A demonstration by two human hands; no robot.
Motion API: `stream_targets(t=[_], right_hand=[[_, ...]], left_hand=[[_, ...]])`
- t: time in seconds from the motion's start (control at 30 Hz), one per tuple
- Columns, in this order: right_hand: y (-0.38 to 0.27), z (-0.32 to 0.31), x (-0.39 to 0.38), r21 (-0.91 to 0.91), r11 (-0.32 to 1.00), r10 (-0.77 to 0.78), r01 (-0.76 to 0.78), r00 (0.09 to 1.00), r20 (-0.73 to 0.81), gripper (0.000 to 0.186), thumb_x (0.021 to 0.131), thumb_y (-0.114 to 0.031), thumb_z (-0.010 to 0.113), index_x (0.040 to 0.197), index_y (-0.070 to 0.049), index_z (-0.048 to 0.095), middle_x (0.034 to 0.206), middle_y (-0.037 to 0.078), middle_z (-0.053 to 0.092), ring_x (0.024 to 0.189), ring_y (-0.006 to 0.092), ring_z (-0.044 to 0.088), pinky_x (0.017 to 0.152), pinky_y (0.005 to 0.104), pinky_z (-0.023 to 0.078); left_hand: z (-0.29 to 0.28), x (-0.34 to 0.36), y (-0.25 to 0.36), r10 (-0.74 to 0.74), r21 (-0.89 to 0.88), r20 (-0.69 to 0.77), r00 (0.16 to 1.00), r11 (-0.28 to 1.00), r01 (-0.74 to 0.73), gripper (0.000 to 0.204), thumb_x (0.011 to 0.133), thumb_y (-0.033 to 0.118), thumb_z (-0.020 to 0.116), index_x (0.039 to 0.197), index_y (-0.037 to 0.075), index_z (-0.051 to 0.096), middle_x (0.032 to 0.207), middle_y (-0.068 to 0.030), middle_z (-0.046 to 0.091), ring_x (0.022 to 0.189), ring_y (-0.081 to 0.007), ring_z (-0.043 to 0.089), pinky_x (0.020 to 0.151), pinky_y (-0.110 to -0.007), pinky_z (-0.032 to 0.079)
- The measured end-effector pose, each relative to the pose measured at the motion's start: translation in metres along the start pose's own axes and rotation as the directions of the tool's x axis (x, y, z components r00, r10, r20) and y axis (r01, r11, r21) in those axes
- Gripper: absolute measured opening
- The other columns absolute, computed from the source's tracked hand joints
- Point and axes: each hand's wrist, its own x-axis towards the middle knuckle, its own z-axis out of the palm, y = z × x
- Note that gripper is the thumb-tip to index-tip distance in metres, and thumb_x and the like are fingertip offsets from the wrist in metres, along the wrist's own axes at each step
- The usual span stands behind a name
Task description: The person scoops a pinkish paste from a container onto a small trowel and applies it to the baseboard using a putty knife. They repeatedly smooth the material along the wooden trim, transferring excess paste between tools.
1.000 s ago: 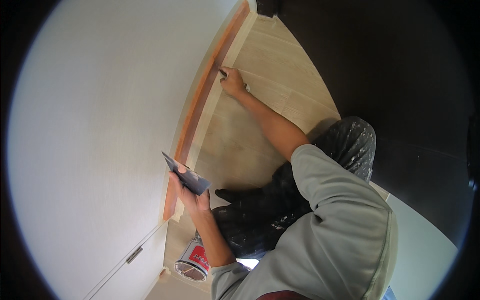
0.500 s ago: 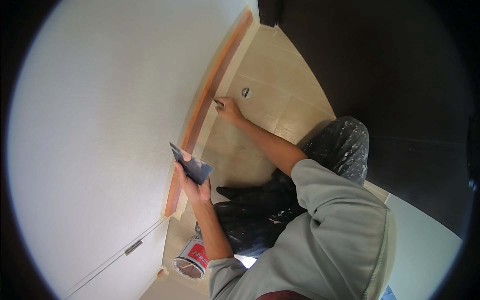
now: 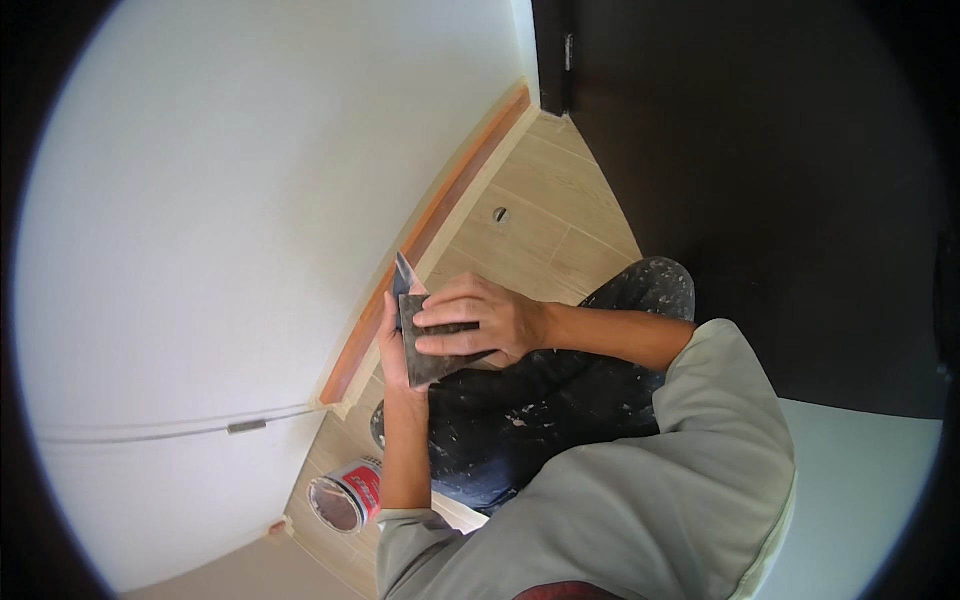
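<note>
My left hand (image 3: pixel 396 362) grips a flat steel plate (image 3: pixel 403 275) carrying a pinkish dab of filler. Held over that plate, my right hand (image 3: pixel 495 318) is closed on a putty knife with its fingers spread along the broad, dark, smeared blade (image 3: pixel 430 369). The blade hides much of the plate, and the two appear to touch. Beyond both hands, a reddish-brown baseboard (image 3: pixel 447 215) runs along the foot of the white wall, bordered by pale tape.
An open paint-type can (image 3: pixel 362 482) with a red label stands on the floor near my left forearm. A round metal floor fitting (image 3: pixel 501 215) lies ahead. A dark door panel (image 3: pixel 760 200) rises at the right, and my paint-spattered trouser legs (image 3: pixel 540 410) fill the middle.
My right hand has come back from the baseboard to the plate in my left hand, bringing the putty knife's blade over it. The view has shifted slightly.
</note>
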Motion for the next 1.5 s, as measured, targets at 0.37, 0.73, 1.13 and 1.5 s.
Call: stream_targets(t=[0.37, 0.73, 1.13, 1.5], right_hand=[[0.029, -0.034, 0.004, -0.373, 0.890, 0.297, -0.264, 0.954, 0.034, 0.050, 0.081, 0.000, 0.062, 0.129, -0.011, 0.064, 0.129, 0.011, 0.059, 0.111, 0.0309, 0.059, 0.094, 0.0438, 0.047], [-0.039, -0.050, 0.051, 0.893, -0.277, 0.757, -0.355, 0.492, 0.430, 0.031, 0.105, -0.026, 0.047, 0.124, -0.004, 0.058, 0.111, 0.008, 0.068, 0.097, 0.0190, 0.067, 0.073, 0.0380, 0.055], [-0.029, -0.050, 0.041, 0.895, -0.310, 0.763, -0.321, 0.477, 0.436, 0.028, 0.104, -0.023, 0.048, 0.116, -0.001, 0.060, 0.106, 0.010, 0.069, 0.095, 0.0192, 0.066, 0.075, 0.0390, 0.055], [0.090, -0.045, -0.006, 0.980, -0.069, 0.893, -0.189, 0.427, 0.145, 0.036, 0.105, -0.022, 0.042, 0.135, -0.003, 0.048, 0.127, 0.010, 0.062, 0.114, 0.0216, 0.060, 0.081, 0.0390, 0.052]], left_hand=[[0.053, -0.049, -0.002, 0.364, 0.243, -0.207, 0.908, 0.918, -0.313, 0.044, 0.103, 0.038, 0.054, 0.132, 0.005, 0.054, 0.122, -0.0069, 0.064, 0.107, -0.0189, 0.063, 0.097, -0.035, 0.050], [0.053, -0.054, 0.017, 0.741, 0.795, 0.578, 0.341, -0.418, -0.440, 0.059, 0.106, 0.047, 0.041, 0.111, -0.008, 0.061, 0.102, -0.0131, 0.066, 0.091, -0.0169, 0.061, 0.081, -0.029, 0.048], [0.049, -0.032, 0.024, 0.237, 0.397, 0.906, 0.351, -0.764, -0.509, 0.036, 0.101, 0.027, 0.056, 0.120, -0.001, 0.065, 0.112, -0.0225, 0.070, 0.097, -0.0349, 0.072, 0.080, -0.038, 0.058], [-0.047, 0.034, 0.016, 0.563, 0.890, -0.095, 0.821, 0.418, -0.184, 0.041, 0.103, 0.033, 0.056, 0.125, -0.001, 0.059, 0.114, -0.0170, 0.068, 0.103, -0.0258, 0.067, 0.095, -0.037, 0.051]])
